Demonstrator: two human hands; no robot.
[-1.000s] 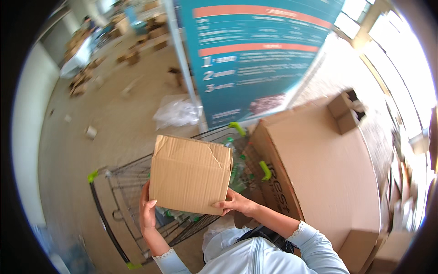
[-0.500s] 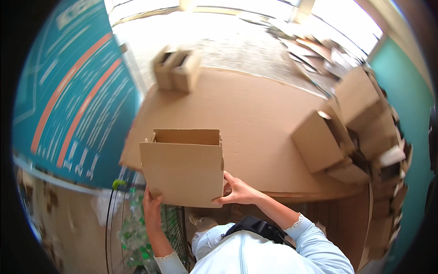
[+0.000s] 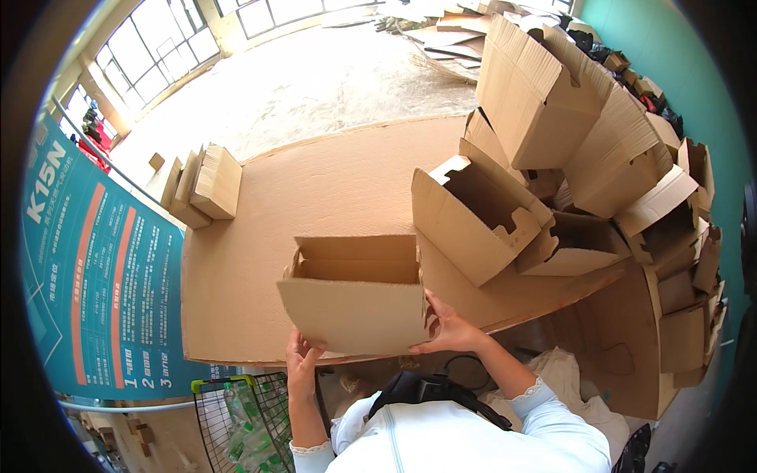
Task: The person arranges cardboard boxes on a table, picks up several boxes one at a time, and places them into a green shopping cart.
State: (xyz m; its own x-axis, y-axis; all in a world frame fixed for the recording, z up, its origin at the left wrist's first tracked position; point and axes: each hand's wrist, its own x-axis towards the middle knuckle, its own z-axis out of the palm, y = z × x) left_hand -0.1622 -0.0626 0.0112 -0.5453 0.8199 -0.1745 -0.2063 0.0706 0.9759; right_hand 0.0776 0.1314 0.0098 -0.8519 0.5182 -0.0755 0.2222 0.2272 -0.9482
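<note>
Box [image 3: 355, 303] first: it is a brown cardboard box, open at the top, and nothing shows inside it. The person holds it up in front of the chest, over the near edge of the tabletop [image 3: 315, 189].

From the head camera, the left hand [image 3: 302, 364] holds the box from below at its near left corner, with the fingers curled onto the front wall. The right hand [image 3: 445, 331] is pressed flat on the right side of the box, thumb on the front. Both hands are clamped on the box, one on each side.

The tabletop is covered with a big flat brown sheet. On its far left sits a small stack of folded boxes [image 3: 206, 183]. On the right is a big pile of open boxes [image 3: 568, 150], some tipped on their sides and leaning on each other. One open box with a cut-out handle [image 3: 473, 217] lies just beside the held box.

A wire cart [image 3: 244, 426] with green corners stands low on the left, next to a blue sign [image 3: 87, 292].

It looks like the box is already opened up into shape. It is not yet set down, and its top flaps are not closed.
</note>
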